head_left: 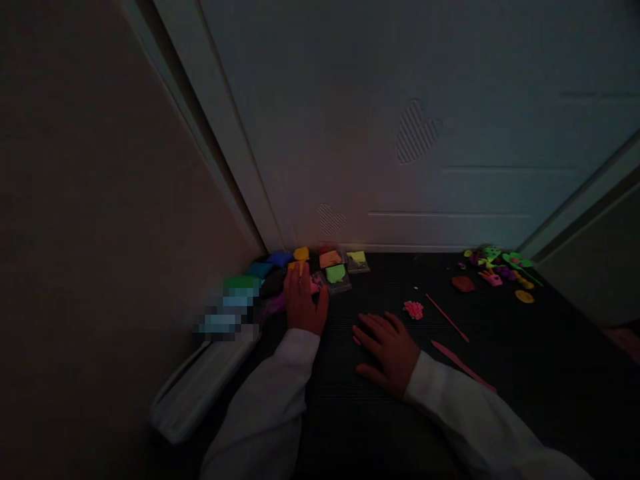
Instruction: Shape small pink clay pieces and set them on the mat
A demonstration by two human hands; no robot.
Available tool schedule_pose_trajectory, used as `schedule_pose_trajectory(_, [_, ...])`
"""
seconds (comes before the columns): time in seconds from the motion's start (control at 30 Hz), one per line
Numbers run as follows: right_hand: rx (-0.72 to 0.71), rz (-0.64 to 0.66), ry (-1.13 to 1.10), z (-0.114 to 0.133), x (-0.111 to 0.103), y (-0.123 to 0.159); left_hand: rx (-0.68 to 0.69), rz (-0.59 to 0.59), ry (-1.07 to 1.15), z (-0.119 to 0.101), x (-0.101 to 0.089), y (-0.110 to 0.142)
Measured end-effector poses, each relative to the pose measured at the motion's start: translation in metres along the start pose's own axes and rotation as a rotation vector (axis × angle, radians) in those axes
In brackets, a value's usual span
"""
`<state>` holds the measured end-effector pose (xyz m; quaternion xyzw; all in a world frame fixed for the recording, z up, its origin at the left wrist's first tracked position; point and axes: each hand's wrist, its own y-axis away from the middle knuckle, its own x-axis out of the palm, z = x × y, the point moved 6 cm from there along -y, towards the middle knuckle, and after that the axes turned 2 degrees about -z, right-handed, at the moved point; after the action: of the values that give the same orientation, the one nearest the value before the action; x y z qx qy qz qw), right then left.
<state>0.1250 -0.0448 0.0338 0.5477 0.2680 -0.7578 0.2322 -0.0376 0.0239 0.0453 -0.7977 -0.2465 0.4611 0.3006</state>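
Observation:
My left hand [304, 303] reaches forward with its fingers stretched out over the bags of coloured modelling clay; its fingertips are at an orange one [296, 266]. A pink bag [316, 283] lies beside its thumb, and a light green bag [336, 273] is just to the right. Resting low over the dark table, my right hand [387, 353] has its fingers spread. A small pink clay piece [357, 340] shows by its index fingertip. Beyond that hand sits a bumpy pink clay cluster [413, 310].
Right of my right hand lie a thin pink stick [447, 318] and a pink clay knife [463, 364]. Farther back are a reddish-brown lump [463, 284] and several colourful clay pieces [493, 267]. A long white case [205, 383] lies left; a white panel [440, 200] stands behind the table [340, 413].

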Motion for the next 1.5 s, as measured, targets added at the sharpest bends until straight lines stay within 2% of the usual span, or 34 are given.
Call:
schedule_pose_trajectory(0.13, [-0.047,0.032,0.042,0.006,0.017,-0.002,-0.011,-0.003,-0.014,0.001,0.001,0.0])
schedule_pose_trajectory(0.23, [-0.022,0.022,0.066,-0.002,0.023,-0.005,-0.02,0.008,-0.019,0.001,0.001,0.001])
schedule_pose_trajectory(0.37, [0.076,-0.013,0.092,-0.016,0.019,-0.004,-0.009,0.007,-0.001,0.001,0.001,0.001])
schedule_pose_trajectory(0.53, [-0.02,0.017,0.077,-0.004,0.02,-0.002,-0.005,0.001,0.001,0.002,0.001,0.0])
schedule_pose_trajectory(0.7, [0.052,0.001,0.103,-0.008,0.02,-0.003,-0.001,-0.01,0.015,0.003,0.001,0.0])
schedule_pose_trajectory(0.87, [-0.035,0.031,0.083,-0.001,0.021,-0.003,-0.012,-0.007,0.002,0.003,0.002,0.001])
schedule_pose_trajectory(1.0, [0.042,0.009,0.083,-0.007,0.019,-0.004,-0.012,-0.003,0.005,0.003,0.003,0.001])
schedule_pose_trajectory(1.13, [-0.02,0.035,0.067,0.001,0.018,-0.004,-0.014,-0.003,0.027,0.004,0.004,0.001])
schedule_pose_trajectory(1.33, [0.045,0.027,0.042,-0.002,0.003,0.0,-0.004,0.002,0.033,0.004,0.005,0.0])
schedule_pose_trajectory(1.5, [0.019,0.025,-0.003,-0.002,0.007,-0.001,-0.011,0.013,0.029,0.005,0.005,0.001])
